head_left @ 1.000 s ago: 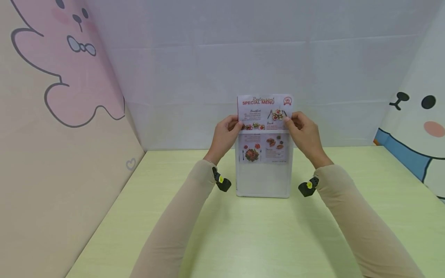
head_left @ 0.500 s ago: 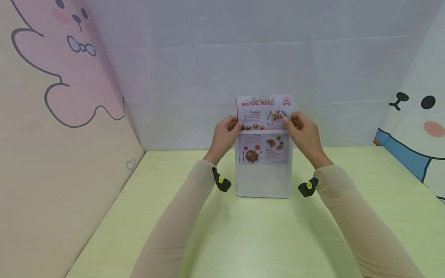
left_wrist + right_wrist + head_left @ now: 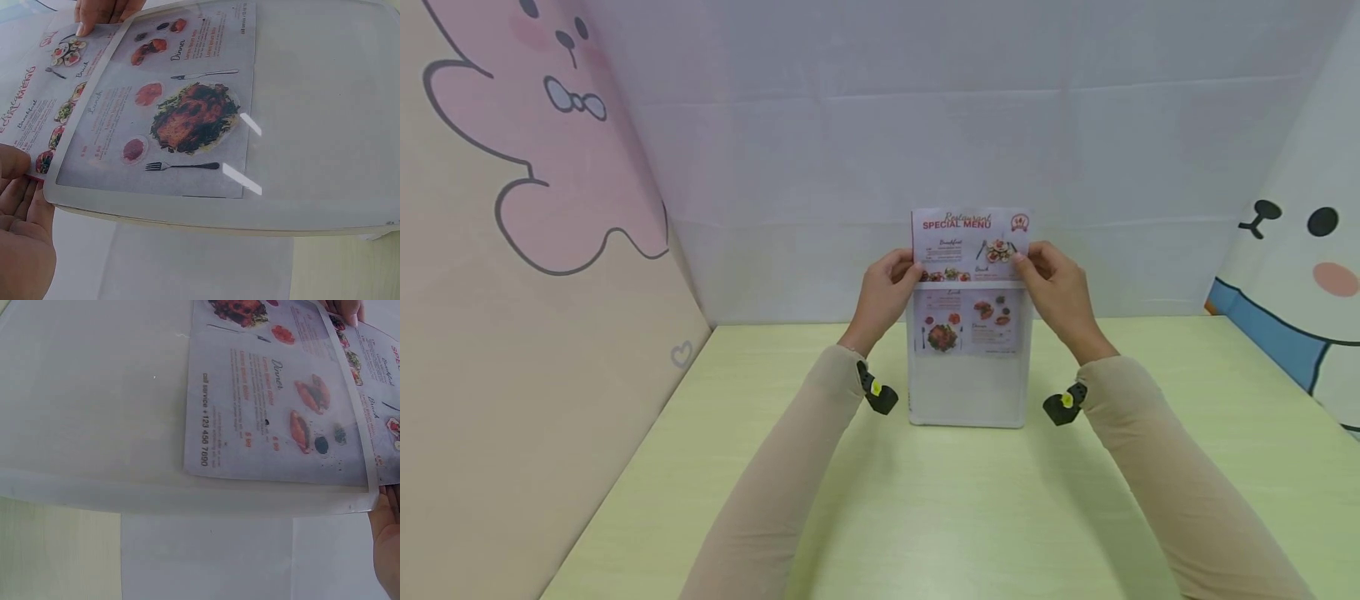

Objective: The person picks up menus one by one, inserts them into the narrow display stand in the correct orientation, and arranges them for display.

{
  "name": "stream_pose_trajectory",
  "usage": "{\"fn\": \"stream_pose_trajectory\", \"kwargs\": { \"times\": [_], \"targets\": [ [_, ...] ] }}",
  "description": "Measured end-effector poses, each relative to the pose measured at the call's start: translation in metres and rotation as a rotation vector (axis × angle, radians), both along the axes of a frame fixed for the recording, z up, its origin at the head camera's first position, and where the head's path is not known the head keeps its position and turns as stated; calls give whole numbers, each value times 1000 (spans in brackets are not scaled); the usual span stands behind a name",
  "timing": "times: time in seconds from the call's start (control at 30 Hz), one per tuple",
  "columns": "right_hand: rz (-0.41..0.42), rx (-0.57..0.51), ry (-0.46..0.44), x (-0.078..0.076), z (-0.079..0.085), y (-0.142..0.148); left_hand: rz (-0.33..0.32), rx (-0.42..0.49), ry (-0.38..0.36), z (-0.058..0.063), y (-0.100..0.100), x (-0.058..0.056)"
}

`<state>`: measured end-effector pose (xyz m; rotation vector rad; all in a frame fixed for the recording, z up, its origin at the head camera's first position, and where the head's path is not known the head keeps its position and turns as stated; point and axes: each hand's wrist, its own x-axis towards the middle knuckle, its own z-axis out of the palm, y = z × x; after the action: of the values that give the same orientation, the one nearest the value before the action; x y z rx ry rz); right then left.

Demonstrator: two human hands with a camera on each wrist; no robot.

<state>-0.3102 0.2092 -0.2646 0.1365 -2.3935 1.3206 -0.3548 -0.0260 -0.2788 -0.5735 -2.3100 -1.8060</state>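
Observation:
A printed restaurant menu sheet [image 3: 951,254] sits partly inside an upright clear-fronted sign holder [image 3: 967,392] with a white frame. Its upper part stands above the holder's top edge, and its lower part shows through the clear front. My left hand [image 3: 883,296] pinches the sheet's left edge, thumb in front, right at the holder's top corner. On the opposite edge my right hand [image 3: 1060,296] pinches the sheet the same way. Through the panel in the left wrist view, the menu's lower edge [image 3: 247,125] lies partway down the holder. Fingers behind the sheet are mostly hidden.
The holder stands on a pale yellow-green table [image 3: 955,508], near a whitish back wall [image 3: 850,167]. A pink cartoon figure [image 3: 565,200] is printed on the left wall, a white bear [image 3: 1292,275] on the right one. Black cameras [image 3: 880,396] sit on both wrists.
The menu sheet has slid slightly down into the holder; its top edge and printed pictures sit a little lower. Both hands and the holder stay nearly in place.

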Motion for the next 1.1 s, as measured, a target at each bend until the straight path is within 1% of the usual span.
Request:
{"fn": "stream_pose_trajectory", "kwargs": {
  "times": [0.27, 0.8, 1.1],
  "targets": [
    [-14, 16, -5, -1, -1, 1, -4, -2, -5, 0, 0, 1],
    [-5, 24, 8, 0, -1, 1, 4, -7, -8, -1, 1, -1],
    [24, -22, -12, -2, -1, 2, 2, -13, 1, -2, 0, -2]
  ]
}}
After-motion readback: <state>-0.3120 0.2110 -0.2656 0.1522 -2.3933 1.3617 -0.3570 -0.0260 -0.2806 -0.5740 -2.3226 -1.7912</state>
